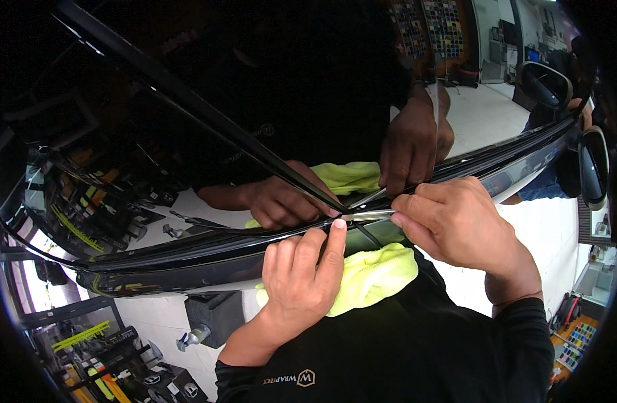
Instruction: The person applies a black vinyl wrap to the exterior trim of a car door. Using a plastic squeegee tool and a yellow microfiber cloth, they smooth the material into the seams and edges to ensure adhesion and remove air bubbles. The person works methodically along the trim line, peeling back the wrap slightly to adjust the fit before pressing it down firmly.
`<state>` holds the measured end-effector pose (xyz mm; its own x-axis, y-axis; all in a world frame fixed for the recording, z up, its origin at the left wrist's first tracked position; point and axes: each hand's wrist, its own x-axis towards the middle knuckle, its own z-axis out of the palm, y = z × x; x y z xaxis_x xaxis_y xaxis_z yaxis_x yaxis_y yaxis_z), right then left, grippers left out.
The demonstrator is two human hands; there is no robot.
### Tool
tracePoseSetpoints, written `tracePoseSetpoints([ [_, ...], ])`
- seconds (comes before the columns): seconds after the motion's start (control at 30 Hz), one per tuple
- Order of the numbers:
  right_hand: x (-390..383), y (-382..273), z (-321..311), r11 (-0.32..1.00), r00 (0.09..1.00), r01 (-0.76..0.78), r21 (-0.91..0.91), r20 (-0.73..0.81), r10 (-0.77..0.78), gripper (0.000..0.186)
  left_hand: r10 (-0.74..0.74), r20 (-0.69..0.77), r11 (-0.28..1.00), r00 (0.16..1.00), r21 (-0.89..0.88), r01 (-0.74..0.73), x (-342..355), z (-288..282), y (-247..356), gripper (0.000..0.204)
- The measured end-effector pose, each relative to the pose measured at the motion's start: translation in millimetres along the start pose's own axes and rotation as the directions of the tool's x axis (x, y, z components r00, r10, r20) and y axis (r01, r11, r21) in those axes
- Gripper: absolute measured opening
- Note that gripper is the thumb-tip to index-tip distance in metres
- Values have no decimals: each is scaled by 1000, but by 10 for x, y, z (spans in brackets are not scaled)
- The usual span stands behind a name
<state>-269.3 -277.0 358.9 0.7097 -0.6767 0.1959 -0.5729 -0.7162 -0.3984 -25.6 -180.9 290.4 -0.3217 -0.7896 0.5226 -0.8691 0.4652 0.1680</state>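
Observation:
My left hand [302, 275] has its index finger stretched to a black trim strip [255, 238] on a glossy black car, touching the tip of a slim metal tool [369, 215]. Its other fingers curl over a bunched yellow-green cloth [379, 275] beneath it. My right hand [449, 221] grips the tool from the right, thumb and fingers pinched round it. The dark window [302, 80] above reflects both hands and the cloth. A slanted black pillar edge [201, 121] runs down toward where my fingertip is.
A side mirror [593, 168] is at the right. Below the car are a white floor [537, 248], a dark grey box [211, 316] and a spray bottle [195, 336]. Racks of tools [87, 363] stand at lower left; a board of coloured samples [577, 342] is at lower right.

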Motion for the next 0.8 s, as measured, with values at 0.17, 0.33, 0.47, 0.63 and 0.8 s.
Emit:
tracePoseSetpoints([
  [0.17, -5, 8, -4, 996, 997, -56, 74, 62, 51, 11, 53, -75, 997, 996, 57, -49, -5, 63, -38, 39],
  [0.33, -26, 33, 21, 982, 994, -92, 165, 66, 82, 11, 59, -96, 996, 994, 73, -52, -17, 79, -39, 36],
  [0.47, -32, 46, 42, 976, 998, -65, 210, 35, 59, 11, 15, -98, 1000, 995, 25, -13, -36, 73, -17, 41],
  [0.63, -52, 41, 61, 983, 999, -27, 183, -20, 31, 10, -56, -86, 994, 995, -96, 47, -57, 28, 5, 47],
  [0.8, -106, 16, -65, 996, 990, 54, -70, -125, -62, 10, -95, -103, 990, 990, -114, 83, -21, -15, -36, 39],
])
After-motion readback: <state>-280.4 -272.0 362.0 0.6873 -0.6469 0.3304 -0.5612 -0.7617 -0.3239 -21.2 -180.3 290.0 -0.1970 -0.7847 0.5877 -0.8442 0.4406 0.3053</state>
